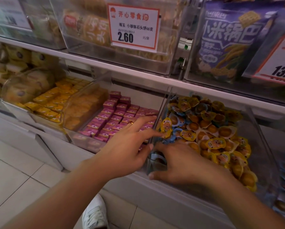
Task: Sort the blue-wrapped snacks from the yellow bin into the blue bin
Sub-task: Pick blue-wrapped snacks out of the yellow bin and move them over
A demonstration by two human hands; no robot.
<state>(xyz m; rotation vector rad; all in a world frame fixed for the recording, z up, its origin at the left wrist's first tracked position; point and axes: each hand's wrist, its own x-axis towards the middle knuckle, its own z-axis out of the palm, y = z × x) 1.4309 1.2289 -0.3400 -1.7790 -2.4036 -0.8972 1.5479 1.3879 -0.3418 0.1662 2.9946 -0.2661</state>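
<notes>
On a shop shelf (138, 70), clear snack bins (260, 129).

**Location: Retail Snack Shop**

The setting was a shop selling packaged snacks. White shelves (138, 68) carried rows of clear plastic bins (260, 129) filled with individually wrapped items. A printed price tag (133, 26) reading 2.60 hung on an upper bin, and a second tag (277, 61) sat to the right. A large purple snack bag (227, 40) stood in an upper bin. The floor (14, 171) was pale tile.
</notes>
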